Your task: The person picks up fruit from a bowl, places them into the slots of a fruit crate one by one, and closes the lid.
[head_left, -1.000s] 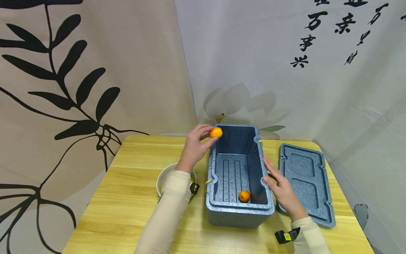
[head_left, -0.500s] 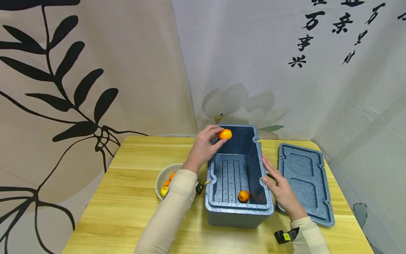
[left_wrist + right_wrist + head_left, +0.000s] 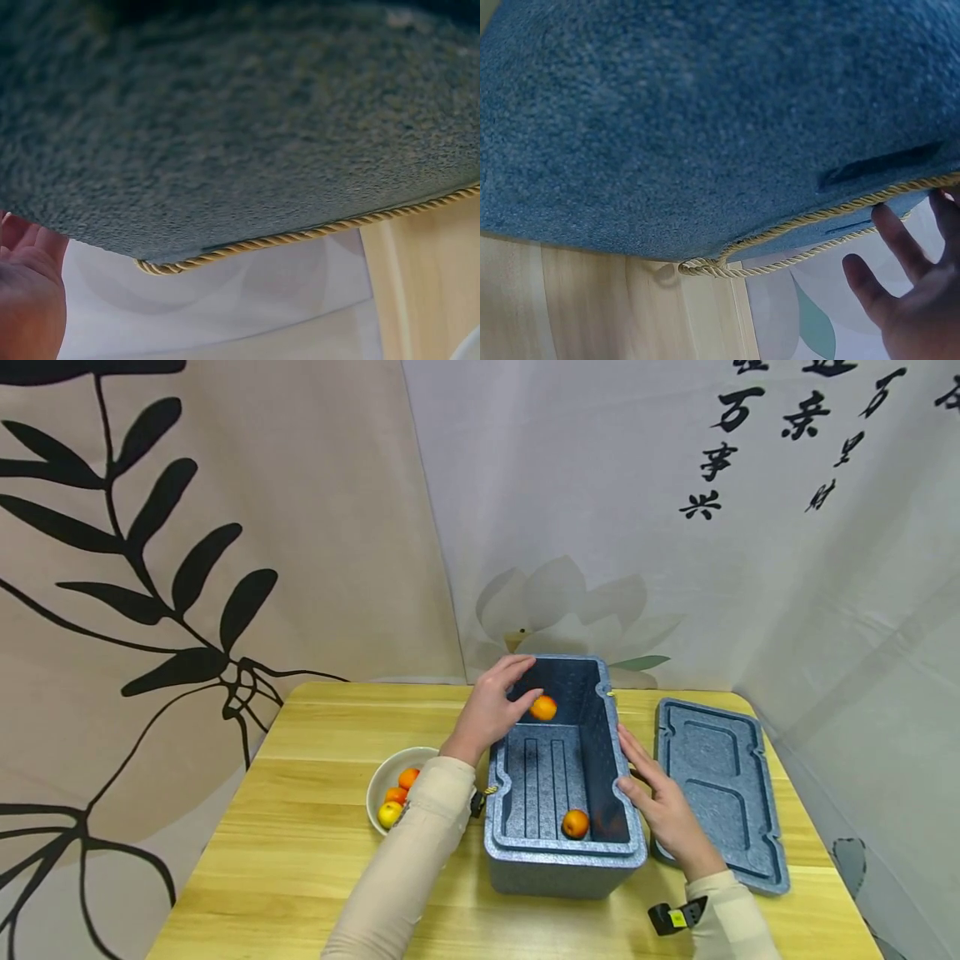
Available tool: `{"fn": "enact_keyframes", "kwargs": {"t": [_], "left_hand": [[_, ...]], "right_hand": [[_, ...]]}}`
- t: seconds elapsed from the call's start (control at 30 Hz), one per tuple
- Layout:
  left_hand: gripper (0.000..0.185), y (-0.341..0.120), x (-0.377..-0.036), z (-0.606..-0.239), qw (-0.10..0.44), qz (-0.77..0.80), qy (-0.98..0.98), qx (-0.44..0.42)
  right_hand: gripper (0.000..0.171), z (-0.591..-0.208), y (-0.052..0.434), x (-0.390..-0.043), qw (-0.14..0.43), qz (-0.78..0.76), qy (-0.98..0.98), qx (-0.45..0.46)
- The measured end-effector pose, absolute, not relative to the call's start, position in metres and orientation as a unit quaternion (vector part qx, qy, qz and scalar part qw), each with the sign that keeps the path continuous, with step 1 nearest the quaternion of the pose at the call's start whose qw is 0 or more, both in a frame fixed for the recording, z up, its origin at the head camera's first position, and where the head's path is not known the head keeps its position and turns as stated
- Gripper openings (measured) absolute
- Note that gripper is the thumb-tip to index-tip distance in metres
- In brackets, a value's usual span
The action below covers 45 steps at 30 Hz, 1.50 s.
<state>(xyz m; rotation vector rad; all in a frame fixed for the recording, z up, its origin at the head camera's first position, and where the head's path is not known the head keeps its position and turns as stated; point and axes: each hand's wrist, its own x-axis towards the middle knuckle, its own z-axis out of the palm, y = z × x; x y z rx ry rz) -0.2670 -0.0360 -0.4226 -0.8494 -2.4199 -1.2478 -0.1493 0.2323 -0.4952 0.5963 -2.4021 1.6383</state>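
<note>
Where the left hand point(image 3: 491, 706) pinched an orange point(image 3: 543, 708) half a second ago, the head view now shows its thumb and fingers spread, gripping nothing, with that fruit just past the thumb tip, inside the box point(image 3: 566, 852) and apparently dropping. Moving this piece therefore looks all but done. A second orange point(image 3: 575, 824) lies inside, left of the right hand point(image 3: 663, 802); a bowl point(image 3: 372, 789) beside the left sleeve point(image 3: 420, 860) holds more fruit point(image 3: 396, 795). The right hand rests along the box's outer side, as before, fingers extended; a lid point(image 3: 720, 793) lies to its right.

From the left wrist, fingertips partly vanish behind the box, a golden cord point(image 3: 285, 238) nearby.

From the right wrist, spread fingers lie by the right-side cord point(image 3: 817, 217), clutching nothing.
</note>
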Motion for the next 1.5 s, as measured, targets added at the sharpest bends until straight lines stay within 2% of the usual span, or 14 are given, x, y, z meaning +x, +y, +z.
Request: {"fn": "enact_keyframes", "kwargs": {"t": [0.2, 0.43, 0.6, 0.87, 1.03, 1.27, 1.5], "left_hand": [[0.045, -0.04, -0.267, -0.425, 0.132, -0.439, -0.846, -0.273], [0.043, -0.042, -0.268, -0.428, 0.145, -0.451, -0.833, -0.284], [0.042, -0.048, -0.267, -0.428, 0.158, -0.468, -0.823, -0.28], [0.038, -0.065, -0.26, -0.432, 0.158, -0.507, -0.803, -0.27], [0.035, -0.072, -0.257, -0.436, 0.165, -0.581, -0.753, -0.261], [0.03, -0.076, -0.232, -0.414, 0.177, -0.64, -0.703, -0.256], [0.033, -0.089, -0.224, -0.417, 0.163, -0.69, -0.667, -0.229]], "right_hand": [[0.058, -0.49, 0.23, -0.147, 0.087, 0.54, -0.814, 0.194], [0.055, -0.463, 0.22, -0.137, 0.082, 0.554, -0.805, 0.197], [0.054, -0.458, 0.219, -0.135, 0.081, 0.553, -0.805, 0.199], [0.054, -0.463, 0.221, -0.137, 0.083, 0.558, -0.801, 0.201], [0.058, -0.481, 0.228, -0.143, 0.084, 0.559, -0.801, 0.197], [0.061, -0.493, 0.233, -0.146, 0.084, 0.561, -0.799, 0.197], [0.06, -0.493, 0.233, -0.146, 0.083, 0.56, -0.8, 0.2]]}}
